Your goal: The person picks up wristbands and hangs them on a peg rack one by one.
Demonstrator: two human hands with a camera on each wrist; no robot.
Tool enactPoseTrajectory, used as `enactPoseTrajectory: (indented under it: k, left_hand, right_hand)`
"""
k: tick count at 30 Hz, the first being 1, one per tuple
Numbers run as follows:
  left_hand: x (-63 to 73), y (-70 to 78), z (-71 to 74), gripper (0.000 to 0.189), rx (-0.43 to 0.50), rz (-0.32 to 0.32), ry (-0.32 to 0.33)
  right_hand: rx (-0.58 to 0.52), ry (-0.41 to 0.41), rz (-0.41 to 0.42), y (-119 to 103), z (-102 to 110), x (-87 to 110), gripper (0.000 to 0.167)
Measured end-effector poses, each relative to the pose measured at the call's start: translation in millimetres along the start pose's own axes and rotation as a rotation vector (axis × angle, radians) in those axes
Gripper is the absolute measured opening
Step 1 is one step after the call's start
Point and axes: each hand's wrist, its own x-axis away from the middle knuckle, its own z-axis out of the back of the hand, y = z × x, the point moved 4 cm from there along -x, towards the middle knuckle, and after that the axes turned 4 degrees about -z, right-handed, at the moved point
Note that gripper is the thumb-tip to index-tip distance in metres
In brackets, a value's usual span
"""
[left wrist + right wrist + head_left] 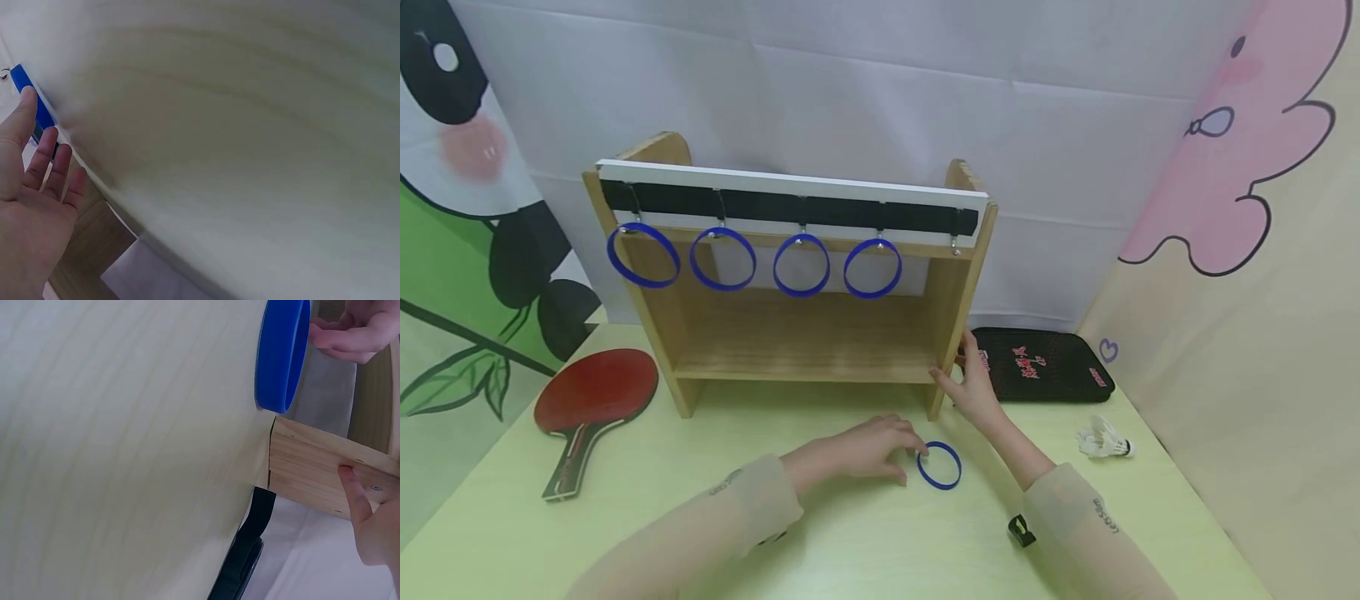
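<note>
A blue ring [959,472] stands or lies on the table, in front of a wooden rack's right foot. My left hand [872,448] is beside it with loosely bent fingers; the fingertips reach the ring's left edge, but whether they touch it I cannot tell. In the left wrist view the thumb overlaps the blue ring [44,116] and the other fingers are spread. My right hand [977,390] holds the right side panel of the wooden rack [805,333], thumb at its front edge. Several blue rings hang from hooks on the rack's white bar [790,179]; the rightmost hook [955,247] carries none.
A red table tennis paddle [598,387] lies left of the rack. To the right are a black zip case [1052,367] and a shuttlecock [1103,438]. A small black object [1021,531] is by the right sleeve. Printed cloth stands behind the table [850,542].
</note>
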Motion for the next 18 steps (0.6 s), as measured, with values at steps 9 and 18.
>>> enactPoseTrajectory:
  k: [9, 18]
  left_hand:
    - [-3.5, -5.1, -4.7, 0.034, 0.011, 0.034, -0.025]
    - [2.2, -10.6, -1.9, 0.021, 0.032, 0.031, 0.025]
  right_hand:
    - [0.006, -0.002, -0.01, 0, -1, -0.1, 0.078]
    - [-0.002, 0.005, -0.006, 1, -1, -1.2, 0.079]
